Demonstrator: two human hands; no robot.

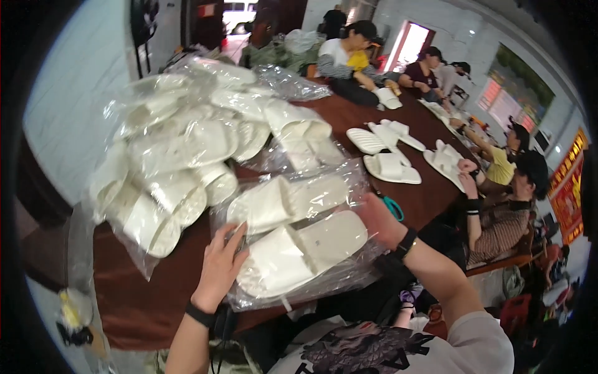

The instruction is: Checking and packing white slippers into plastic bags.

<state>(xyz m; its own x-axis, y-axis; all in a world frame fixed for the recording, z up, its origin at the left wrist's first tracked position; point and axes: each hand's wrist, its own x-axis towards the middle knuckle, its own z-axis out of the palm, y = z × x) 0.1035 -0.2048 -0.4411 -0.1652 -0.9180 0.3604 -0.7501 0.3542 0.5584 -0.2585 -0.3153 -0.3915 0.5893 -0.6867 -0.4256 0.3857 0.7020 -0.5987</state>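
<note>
A long dark brown table (pixel 430 193) carries many things. On its left part lies a big pile of white slippers packed in clear plastic bags (pixel 180 149), reaching from the near left edge toward the far end. Near the middle of the table, more to the right, loose white slippers (pixel 386 153) lie without bags, some sole up. Teal-handled scissors (pixel 392 207) rest near the right edge. Along the far and right edges sit other people (pixel 349 53), one in a yellow top (pixel 501 165) handling another slipper. A red banner (pixel 570 187) hangs on the right wall.
</note>
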